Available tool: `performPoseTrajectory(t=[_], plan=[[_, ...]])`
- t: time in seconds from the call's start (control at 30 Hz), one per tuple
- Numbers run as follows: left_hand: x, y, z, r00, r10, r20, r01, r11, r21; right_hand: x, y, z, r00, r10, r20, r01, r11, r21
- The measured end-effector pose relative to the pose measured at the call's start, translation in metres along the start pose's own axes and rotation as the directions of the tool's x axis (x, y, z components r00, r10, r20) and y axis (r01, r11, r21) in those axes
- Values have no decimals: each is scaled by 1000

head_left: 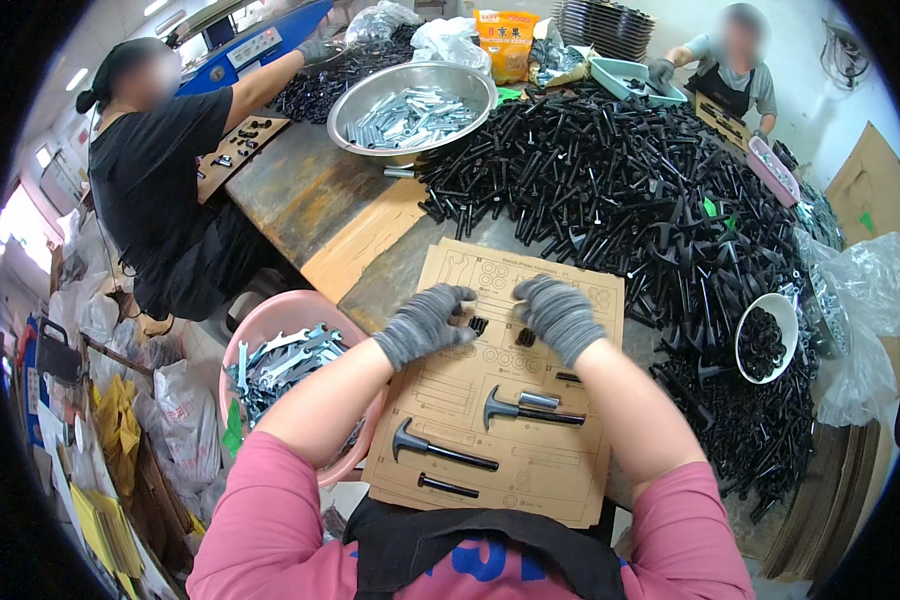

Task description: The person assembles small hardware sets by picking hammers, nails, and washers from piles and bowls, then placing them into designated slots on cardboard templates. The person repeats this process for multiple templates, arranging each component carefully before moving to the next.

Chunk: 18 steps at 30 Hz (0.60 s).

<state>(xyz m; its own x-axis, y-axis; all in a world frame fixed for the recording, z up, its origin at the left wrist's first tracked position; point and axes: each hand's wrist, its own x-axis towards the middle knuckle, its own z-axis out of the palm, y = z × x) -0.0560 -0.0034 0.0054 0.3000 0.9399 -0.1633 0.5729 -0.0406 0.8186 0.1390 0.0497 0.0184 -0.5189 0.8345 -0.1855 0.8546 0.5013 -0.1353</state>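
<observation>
1. Dark pieces, too small to identify surely, are set on the upper half of the card, between the two gloved hands.
2. By the left hand the left piece is nearly met at the thumb; a gap is shown between thumb and upper fingers. Whether the piece is touched cannot be told.
3. By the right hand the right piece is reached from above, with fingers curled; whether anything is gripped cannot be told. Both hands are probably brought in from the sides so that the middle is left visible.
4. On the card, the upper T-part, lower T-part, bolt and silver tube are laid flat and apart, presumably so that each can be matched to a printed outline.
5. Along the table, the black heap and steel bowl are placed beyond the card, and the pink basin at the left, likely for easy reach.
</observation>
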Motion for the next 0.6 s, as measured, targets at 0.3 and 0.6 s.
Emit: performPoseTrajectory(t=[0.3,0.6], plan=[[76,-49,-74,832,513,-212,-259,697,668,16,101,-20,985,30,-170,-110,868,-485],[148,-36,-73,883,402,244,-321,137,937,25,104,-27,998,35,50,0,825,-565]])
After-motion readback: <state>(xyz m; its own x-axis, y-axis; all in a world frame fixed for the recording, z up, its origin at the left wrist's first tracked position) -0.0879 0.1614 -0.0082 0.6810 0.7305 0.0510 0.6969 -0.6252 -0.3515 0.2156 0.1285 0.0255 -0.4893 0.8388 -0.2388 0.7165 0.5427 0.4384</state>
